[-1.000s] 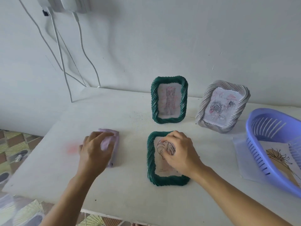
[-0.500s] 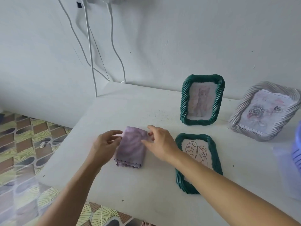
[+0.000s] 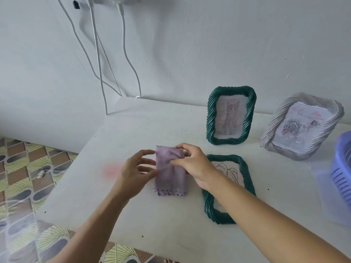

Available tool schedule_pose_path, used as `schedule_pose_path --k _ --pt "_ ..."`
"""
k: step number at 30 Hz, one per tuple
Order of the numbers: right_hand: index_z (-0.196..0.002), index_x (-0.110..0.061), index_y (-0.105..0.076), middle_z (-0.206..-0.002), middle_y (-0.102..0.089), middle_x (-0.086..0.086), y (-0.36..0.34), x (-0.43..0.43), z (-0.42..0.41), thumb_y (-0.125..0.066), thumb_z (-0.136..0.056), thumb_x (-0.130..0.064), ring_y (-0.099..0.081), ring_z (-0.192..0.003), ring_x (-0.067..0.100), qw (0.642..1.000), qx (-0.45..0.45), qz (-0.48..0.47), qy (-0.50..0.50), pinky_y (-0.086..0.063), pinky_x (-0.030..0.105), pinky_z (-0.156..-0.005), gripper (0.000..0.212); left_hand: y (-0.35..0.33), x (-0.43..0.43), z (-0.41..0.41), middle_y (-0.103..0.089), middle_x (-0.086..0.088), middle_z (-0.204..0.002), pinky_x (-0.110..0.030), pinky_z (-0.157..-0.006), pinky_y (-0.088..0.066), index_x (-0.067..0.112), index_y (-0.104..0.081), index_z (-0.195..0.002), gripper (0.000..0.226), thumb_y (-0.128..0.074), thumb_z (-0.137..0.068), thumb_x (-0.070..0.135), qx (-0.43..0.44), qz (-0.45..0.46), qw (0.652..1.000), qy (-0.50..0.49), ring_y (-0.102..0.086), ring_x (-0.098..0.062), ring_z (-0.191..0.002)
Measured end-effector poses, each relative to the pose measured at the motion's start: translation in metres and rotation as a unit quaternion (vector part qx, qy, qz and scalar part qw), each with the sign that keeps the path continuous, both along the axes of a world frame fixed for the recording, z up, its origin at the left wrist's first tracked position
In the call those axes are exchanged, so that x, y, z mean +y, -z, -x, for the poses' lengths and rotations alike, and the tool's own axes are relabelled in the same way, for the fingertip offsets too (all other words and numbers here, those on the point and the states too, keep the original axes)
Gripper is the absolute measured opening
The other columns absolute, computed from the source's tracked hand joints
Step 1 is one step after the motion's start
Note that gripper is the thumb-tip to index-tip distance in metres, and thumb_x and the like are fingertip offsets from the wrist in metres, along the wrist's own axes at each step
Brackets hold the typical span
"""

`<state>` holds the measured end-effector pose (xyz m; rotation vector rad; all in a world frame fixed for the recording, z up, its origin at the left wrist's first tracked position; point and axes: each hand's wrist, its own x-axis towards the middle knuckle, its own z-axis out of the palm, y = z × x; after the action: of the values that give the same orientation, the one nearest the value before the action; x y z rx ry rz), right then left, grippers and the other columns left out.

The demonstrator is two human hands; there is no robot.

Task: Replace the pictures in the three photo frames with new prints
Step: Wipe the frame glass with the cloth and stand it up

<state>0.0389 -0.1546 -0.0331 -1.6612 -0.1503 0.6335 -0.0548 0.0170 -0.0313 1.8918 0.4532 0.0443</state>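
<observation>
The fingers (image 3: pixel 185 148) of the right hand (image 3: pixel 191 166) were curled, and the thumb and the forefinger pinched a fold near the upper end of the purple cloth (image 3: pixel 171 179). The fingers of the left hand (image 3: pixel 135 171) were a little spread and softly bent. Their tips lay against the left edge of the same cloth, and as far as could be seen they did not close round it. The cloth was folded into a long shape with a zigzag hem at the near end, and it lay flat on the white table (image 3: pixel 133 126). Just beside it on the right, the lying green frame (image 3: pixel 245 177) rested face up with a line drawing of a leaf inside. The right forearm crossed over its near part. Farther back, the standing green frame (image 3: pixel 230 114) stood upright close to the wall and showed a faint picture of a cat. To its right the pale frame (image 3: pixel 303 128) leaned tilted with a rose drawing in it. At the right edge of the view was a part of a blue basket (image 3: pixel 341 168), which sat on a pale sheet (image 3: pixel 322 188). White cables (image 3: pixel 96 54) hung down the wall behind the table, and on the left was a patterned floor (image 3: pixel 22 168).
</observation>
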Motion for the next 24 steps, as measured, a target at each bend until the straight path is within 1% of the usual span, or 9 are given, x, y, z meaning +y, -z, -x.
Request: schedule_pose_path --k 2,5,8,11,14,16,17,21,24 --pt "-0.097 -0.019 -0.066 -0.098 -0.068 0.012 -0.003 -0.016 0.002 -0.070 -0.085 -0.008 -0.064 -0.095 0.026 1.000 -0.006 -0.015 0.015 -0.049 0.031 -0.084 0.017 0.000 -0.009 -0.003 -0.074 0.005 -0.095 -0.023 -0.071 -0.054 0.036 -0.063 -0.114 0.037 -0.077 -0.085 0.017 -0.002 -0.015 1.000 0.017 -0.072 -0.012 -0.078" --pt "-0.108 -0.021 -0.063 -0.109 -0.069 0.001 -0.013 -0.047 0.001 -0.070 -0.090 -0.018 -0.067 -0.104 0.015 0.995 -0.016 -0.036 0.092 -0.053 0.039 -0.098 0.020 0.001 -0.025 -0.010 -0.074 0.008 -0.094 -0.023 -0.073 -0.052 0.039 -0.066 -0.110 0.023 -0.071 -0.091 0.026 -0.003 -0.035 0.998 0.051 -0.070 -0.009 -0.082" --pt "-0.114 -0.016 -0.061 -0.107 -0.071 0.000 -0.025 -0.082 -0.006 -0.074 -0.087 -0.022 -0.070 -0.099 0.013 0.976 -0.035 -0.077 0.203 -0.058 0.040 -0.092 0.031 0.004 -0.046 -0.015 -0.072 0.010 -0.095 -0.019 -0.076 -0.051 0.041 -0.068 -0.108 0.018 -0.066 -0.094 0.030 0.002 -0.063 0.993 0.098 -0.067 -0.002 -0.089" --pt "-0.098 -0.012 -0.065 -0.090 -0.072 0.007 -0.031 -0.113 -0.011 -0.076 -0.085 -0.022 -0.071 -0.087 0.018 0.960 -0.121 -0.031 0.251 -0.059 0.044 -0.080 0.020 0.008 -0.063 -0.020 -0.070 0.015 -0.098 -0.017 -0.079 -0.048 0.045 -0.065 -0.114 0.021 -0.062 -0.096 0.035 0.005 -0.114 0.984 0.136 -0.063 0.003 -0.095" --pt "-0.083 -0.014 -0.063 -0.074 -0.066 0.000 -0.029 -0.137 -0.013 -0.073 -0.085 -0.018 -0.062 -0.073 0.017 0.926 -0.285 0.072 0.238 -0.052 0.035 -0.066 0.011 0.015 -0.075 -0.023 -0.063 0.017 -0.112 -0.029 -0.090 -0.046 0.048 -0.057 -0.128 0.032 -0.057 -0.097 0.043 -0.017 -0.191 0.967 0.170 -0.057 -0.001 -0.106" --pt "-0.086 -0.014 -0.064 -0.072 -0.065 -0.005 -0.030 -0.149 -0.012 -0.071 -0.086 -0.011 -0.058 -0.065 0.011 0.891 -0.387 0.102 0.215 -0.047 0.023 -0.059 0.007 0.018 -0.085 -0.023 -0.055 0.016 -0.128 -0.037 -0.096 -0.037 0.049 -0.049 -0.137 0.040 -0.052 -0.097 0.050 -0.017 -0.269 0.941 0.206 -0.047 -0.008 -0.121" --pt "-0.089 -0.014 -0.066 -0.073 -0.065 -0.005 -0.029 -0.152 -0.011 -0.071 -0.087 -0.010 -0.056 -0.064 0.010 0.874 -0.428 0.116 0.199 -0.046 0.022 -0.057 0.006 0.020 -0.089 -0.022 -0.049 0.016 -0.136 -0.037 -0.097 -0.031 0.048 -0.045 -0.141 0.044 -0.050 -0.097 0.052 -0.012 -0.299 0.929 0.217 -0.041 -0.009 -0.127" --pt "-0.112 -0.014 -0.070 -0.092 -0.066 -0.002 -0.007 -0.158 -0.007 -0.075 -0.084 -0.012 -0.058 -0.078 0.013 0.822 -0.514 0.227 0.097 -0.053 0.032 -0.068 0.028 0.026 -0.102 -0.019 -0.024 0.018 -0.158 -0.041 -0.103 -0.023 0.047 -0.033 -0.149 0.054 -0.044 -0.097 0.058 -0.008 -0.358 0.899 0.253 -0.020 -0.011 -0.142" --pt "-0.112 -0.015 -0.071 -0.098 -0.065 -0.001 0.013 -0.152 0.000 -0.080 -0.078 -0.016 -0.056 -0.090 0.018 0.792 -0.531 0.299 0.040 -0.053 0.041 -0.076 0.035 0.029 -0.102 -0.017 -0.016 0.022 -0.162 -0.044 -0.103 -0.025 0.046 -0.027 -0.151 0.058 -0.031 -0.095 0.062 -0.012 -0.377 0.882 0.282 -0.022 -0.012 -0.140"
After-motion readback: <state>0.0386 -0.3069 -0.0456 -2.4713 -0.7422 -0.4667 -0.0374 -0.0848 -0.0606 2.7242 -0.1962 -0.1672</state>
